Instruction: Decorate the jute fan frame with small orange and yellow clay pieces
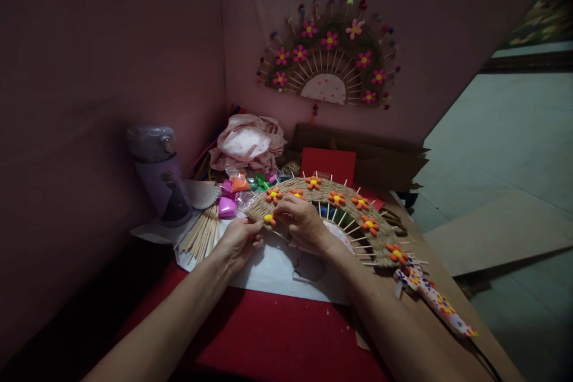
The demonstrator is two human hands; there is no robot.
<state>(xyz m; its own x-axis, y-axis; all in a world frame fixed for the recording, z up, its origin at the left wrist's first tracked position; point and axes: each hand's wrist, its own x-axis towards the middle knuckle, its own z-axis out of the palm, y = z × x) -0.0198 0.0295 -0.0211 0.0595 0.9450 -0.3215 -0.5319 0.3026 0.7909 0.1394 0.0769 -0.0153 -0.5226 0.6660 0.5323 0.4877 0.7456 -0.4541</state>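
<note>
A half-round fan (293,186) woven of tan twine over thin sticks lies in front of me, dotted with orange clay flowers with yellow centres. My left hand (242,243) is closed at the fan's lower left end, thumb and fingers pinching its edge. Right beside those fingertips sits a partly made flower (269,219), its yellow centre showing. Over the fan's left part, my right hand (301,224) has its fingers bent together close to that flower. Whatever its fingertips hold, if anything, is hidden. Behind the right hand, the fan's pale spotted centre (339,234) is partly covered.
A bundle of sticks (200,233) and a purple bottle (162,179) stand left. Bags of coloured clay (227,207) and crumpled pink cloth (248,142) lie behind. A patterned corded tool (436,301) rests right. A finished-looking fan (329,62) hangs on the upright panel.
</note>
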